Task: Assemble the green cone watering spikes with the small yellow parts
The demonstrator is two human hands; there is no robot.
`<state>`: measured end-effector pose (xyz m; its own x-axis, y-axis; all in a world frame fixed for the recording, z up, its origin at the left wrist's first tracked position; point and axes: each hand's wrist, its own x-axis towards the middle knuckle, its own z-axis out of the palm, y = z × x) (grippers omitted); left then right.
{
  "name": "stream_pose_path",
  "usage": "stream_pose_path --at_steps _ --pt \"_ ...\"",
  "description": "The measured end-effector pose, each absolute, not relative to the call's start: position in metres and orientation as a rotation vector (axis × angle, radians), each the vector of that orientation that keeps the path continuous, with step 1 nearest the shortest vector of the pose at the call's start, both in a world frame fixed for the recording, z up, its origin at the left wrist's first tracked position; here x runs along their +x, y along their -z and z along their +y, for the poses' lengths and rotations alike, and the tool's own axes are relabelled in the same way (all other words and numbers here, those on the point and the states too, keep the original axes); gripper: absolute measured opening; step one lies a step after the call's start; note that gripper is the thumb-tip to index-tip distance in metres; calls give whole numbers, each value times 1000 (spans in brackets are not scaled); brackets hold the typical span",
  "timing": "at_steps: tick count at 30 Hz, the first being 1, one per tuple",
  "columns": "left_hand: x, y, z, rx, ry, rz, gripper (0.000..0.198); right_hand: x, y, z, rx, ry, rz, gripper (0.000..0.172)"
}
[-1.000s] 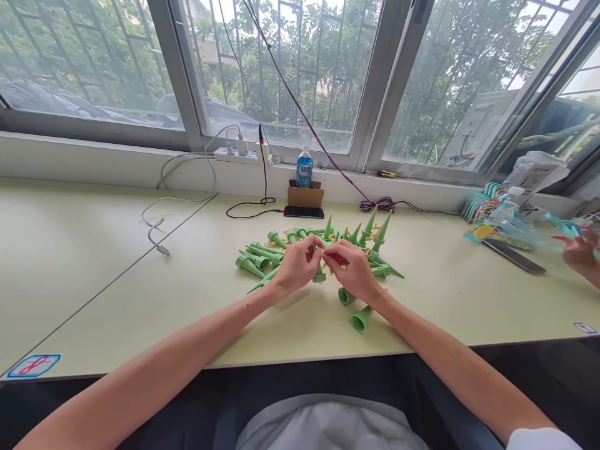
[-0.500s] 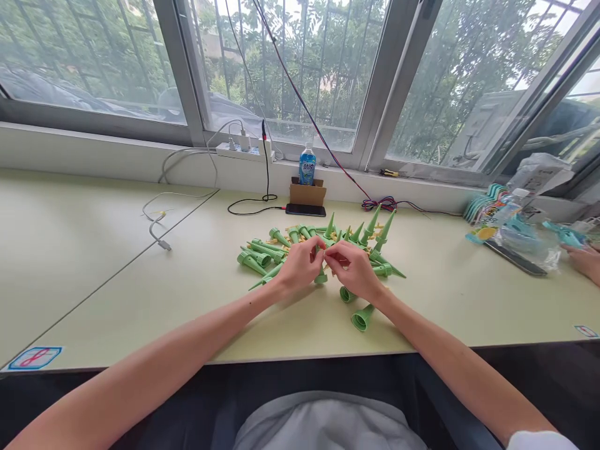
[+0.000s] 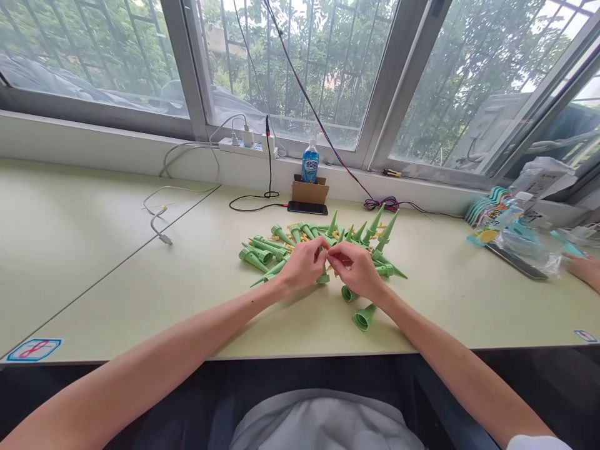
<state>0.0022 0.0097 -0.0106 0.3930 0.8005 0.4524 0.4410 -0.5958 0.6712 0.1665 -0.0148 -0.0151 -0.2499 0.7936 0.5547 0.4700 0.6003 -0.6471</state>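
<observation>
Close together over a pile of green plastic plant-watering spikes (image 3: 255,256), my two hands meet at the fingertips. My left hand (image 3: 304,264) is closed around a green watering spike (image 3: 323,278), whose wide collar shows below the fingers. Thumb and fingers of my right hand (image 3: 355,265) are pinched at the upper part of that spike; what they grip is too small and covered to name. Small yellow plastic pieces (image 3: 372,242) lie among the spikes. Two loose spikes, one with its threaded opening (image 3: 362,319) facing me, lie just below my right hand.
Behind the pile are a phone (image 3: 307,207), a cardboard box (image 3: 310,190) and a blue-labelled bottle (image 3: 310,164). Cables (image 3: 162,225) run across the table and windowsill. At right lie plastic packages (image 3: 509,219), a dark flat device (image 3: 515,261) and another person's hand (image 3: 584,270).
My hands hold nearly the same pinched pose at the spike. The view has shifted slightly. At the far right, the other person's hand and the light-blue item by it have moved a little.
</observation>
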Motion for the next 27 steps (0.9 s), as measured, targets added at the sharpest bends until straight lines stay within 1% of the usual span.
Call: stream_pose_path --at_steps 7,12,22,27 --pt "3 13 11 2168 -1069 992 20 165 16 -15 -1002 -591 -1850 17" --pt "3 13 11 2159 -1097 1021 20 165 16 -13 -1015 -459 -1841 17" --pt "4 12 13 1987 -1107 1055 19 165 16 -12 -1037 -425 -1835 16" --pt "4 8 10 1931 -1094 1076 18 165 17 -10 -1026 -310 -1834 15"
